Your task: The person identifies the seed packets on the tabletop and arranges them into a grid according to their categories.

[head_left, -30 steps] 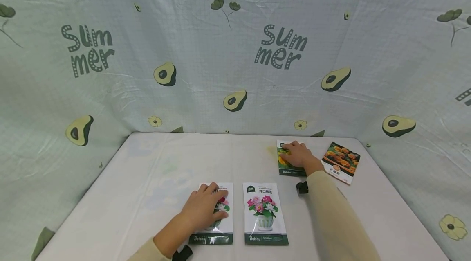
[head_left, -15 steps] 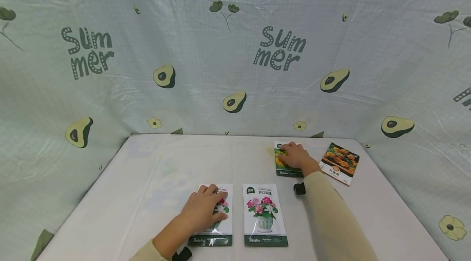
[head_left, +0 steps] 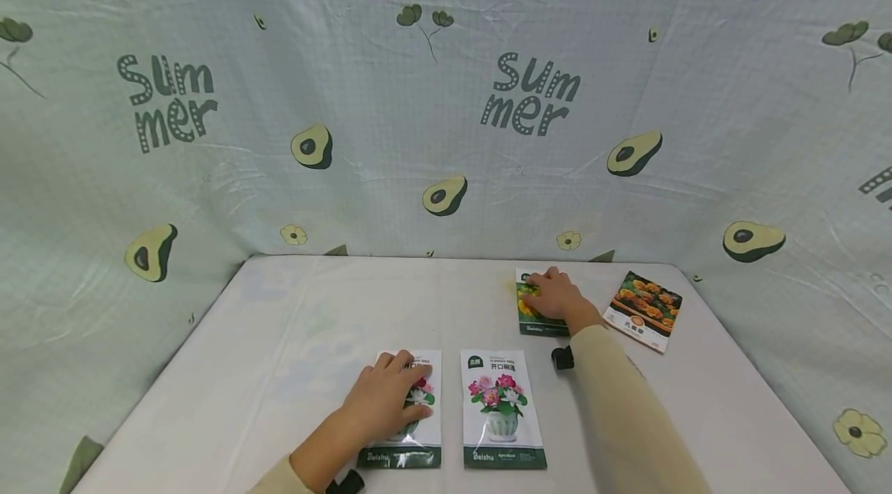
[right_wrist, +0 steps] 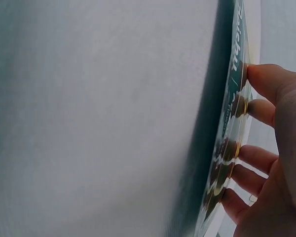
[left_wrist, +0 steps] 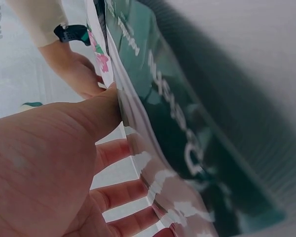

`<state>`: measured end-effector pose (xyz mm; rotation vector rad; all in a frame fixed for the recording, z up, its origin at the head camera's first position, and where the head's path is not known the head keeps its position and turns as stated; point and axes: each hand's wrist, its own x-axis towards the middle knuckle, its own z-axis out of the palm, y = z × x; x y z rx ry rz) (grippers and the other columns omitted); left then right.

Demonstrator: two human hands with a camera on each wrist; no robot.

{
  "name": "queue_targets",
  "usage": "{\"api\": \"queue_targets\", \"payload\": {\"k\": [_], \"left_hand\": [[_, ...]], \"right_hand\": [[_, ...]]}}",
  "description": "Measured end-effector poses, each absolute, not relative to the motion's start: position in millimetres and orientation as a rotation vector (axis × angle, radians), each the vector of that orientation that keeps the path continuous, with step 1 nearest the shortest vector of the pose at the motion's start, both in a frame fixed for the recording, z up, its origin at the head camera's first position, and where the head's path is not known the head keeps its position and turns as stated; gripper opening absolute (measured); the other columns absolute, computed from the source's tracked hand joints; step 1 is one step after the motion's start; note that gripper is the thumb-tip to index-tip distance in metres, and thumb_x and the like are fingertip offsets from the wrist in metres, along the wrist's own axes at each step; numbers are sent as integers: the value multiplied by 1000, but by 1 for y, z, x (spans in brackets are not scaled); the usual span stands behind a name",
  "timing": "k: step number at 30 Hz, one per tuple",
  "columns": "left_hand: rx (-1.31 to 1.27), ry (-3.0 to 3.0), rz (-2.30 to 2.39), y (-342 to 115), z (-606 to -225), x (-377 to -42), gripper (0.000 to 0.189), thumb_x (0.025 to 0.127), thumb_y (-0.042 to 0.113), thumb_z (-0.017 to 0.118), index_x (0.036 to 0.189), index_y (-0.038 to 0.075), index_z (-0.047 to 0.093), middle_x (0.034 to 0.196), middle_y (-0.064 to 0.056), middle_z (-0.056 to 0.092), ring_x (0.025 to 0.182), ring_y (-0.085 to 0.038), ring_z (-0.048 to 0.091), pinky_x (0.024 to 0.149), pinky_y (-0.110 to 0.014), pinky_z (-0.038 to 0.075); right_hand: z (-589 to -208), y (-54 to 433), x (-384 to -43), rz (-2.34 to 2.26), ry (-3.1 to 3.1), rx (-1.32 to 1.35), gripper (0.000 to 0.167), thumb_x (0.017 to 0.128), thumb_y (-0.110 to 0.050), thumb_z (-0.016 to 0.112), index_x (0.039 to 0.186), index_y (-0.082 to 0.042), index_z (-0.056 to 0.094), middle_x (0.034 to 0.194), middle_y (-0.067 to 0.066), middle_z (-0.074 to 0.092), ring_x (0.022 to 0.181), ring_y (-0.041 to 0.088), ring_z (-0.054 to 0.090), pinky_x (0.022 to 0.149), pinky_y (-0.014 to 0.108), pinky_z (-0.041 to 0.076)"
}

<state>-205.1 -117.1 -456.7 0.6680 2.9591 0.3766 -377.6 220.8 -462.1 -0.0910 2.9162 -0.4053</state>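
My left hand [head_left: 385, 399] rests on a white-and-green seed packet [head_left: 425, 432] with pink flowers, flat on the table's near middle. In the left wrist view, the thumb and fingertips touch the face of this packet [left_wrist: 172, 103]. Farther back on the right, my right hand [head_left: 556, 296] lies over a packet with yellow flowers and a green lower band [head_left: 543, 327]. The right wrist view has all its fingertips pressing on that glossy packet [right_wrist: 234, 74], fingers spread. Each hand hides part of its packet.
A matching pink-flower packet [head_left: 503, 409] lies just right of the left hand's one. At the back right, an orange-flower packet [head_left: 644, 312] lies at a slant. A white cloth covers the table [head_left: 293, 370]; a printed curtain [head_left: 390, 107] hangs behind it.
The right hand and the yellow-flower packet under it have slid slightly left, away from the orange-flower packet. The left hand and its packet stay put; the head view tilts up slightly.
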Motion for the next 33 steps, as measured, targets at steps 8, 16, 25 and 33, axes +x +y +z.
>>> {"api": "queue_targets", "payload": {"k": [8, 16, 25, 33], "left_hand": [[676, 2970, 380, -117, -456, -204, 61, 86, 50, 78, 138, 21, 64, 133, -8, 58, 122, -32, 53, 88, -52, 48], [675, 2971, 375, -117, -457, -204, 61, 86, 50, 78, 138, 20, 64, 134, -9, 58, 123, -33, 52, 88, -52, 48], [675, 2966, 376, -118, -458, -204, 61, 87, 50, 77, 138, 20, 63, 135, -9, 57, 124, -34, 52, 90, -53, 48], [673, 2967, 374, -117, -458, -205, 61, 86, 50, 78, 138, 20, 63, 135, -9, 58, 124, -34, 52, 91, -54, 48]], "right_hand": [[-464, 218, -381, -364, 2888, -82, 63, 104, -50, 52, 156, -16, 41, 152, 21, 37, 134, 41, 39, 112, 63, 36], [-465, 214, -382, -297, 2893, -101, 66, 105, -51, 48, 158, -13, 36, 153, 24, 35, 136, 42, 36, 116, 64, 29], [-464, 209, -380, -310, 2897, -95, 65, 105, -51, 47, 158, -15, 36, 154, 23, 35, 136, 42, 35, 117, 65, 27], [-461, 206, -380, -304, 2894, -96, 64, 105, -51, 48, 158, -17, 38, 155, 21, 35, 137, 44, 33, 117, 65, 27]]}}
